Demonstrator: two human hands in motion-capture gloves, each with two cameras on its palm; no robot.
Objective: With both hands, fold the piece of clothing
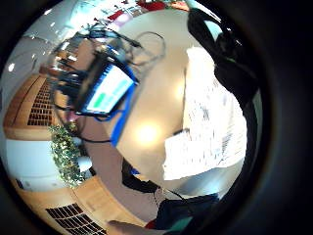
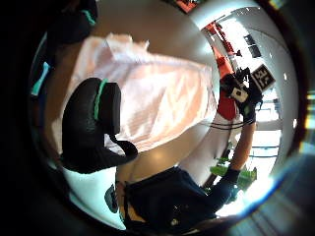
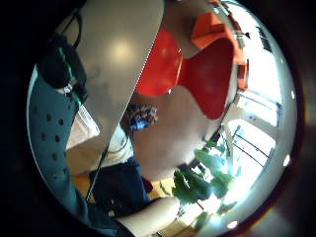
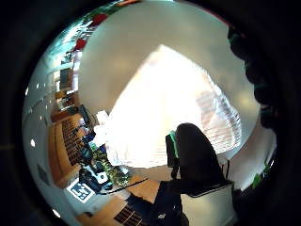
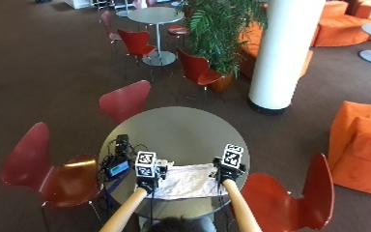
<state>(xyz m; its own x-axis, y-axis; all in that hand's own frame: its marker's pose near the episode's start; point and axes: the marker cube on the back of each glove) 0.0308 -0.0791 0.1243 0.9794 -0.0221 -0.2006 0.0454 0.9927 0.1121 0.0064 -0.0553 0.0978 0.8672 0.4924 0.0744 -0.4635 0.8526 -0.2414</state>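
Note:
A white, finely striped garment (image 5: 187, 181) lies spread flat on the round grey table (image 5: 173, 130), near its front edge. My left hand (image 5: 148, 178) is at the garment's left end and my right hand (image 5: 227, 173) at its right end. In the left thumb side view the garment (image 2: 162, 93) shows between the thumb (image 2: 93, 123) and the fingers, which stand apart. The right thumb side view is similar: the thumb (image 4: 195, 157) is spread away from the fingers above the garment (image 4: 164, 108). No cloth shows pinched in either hand.
A small device with a lit screen (image 5: 117, 167) and tangled cables lies on the table left of the garment. Red chairs stand at the left (image 5: 44, 166), right (image 5: 288, 193) and far side (image 5: 126, 99). A white pillar (image 5: 278, 48) and a plant stand beyond.

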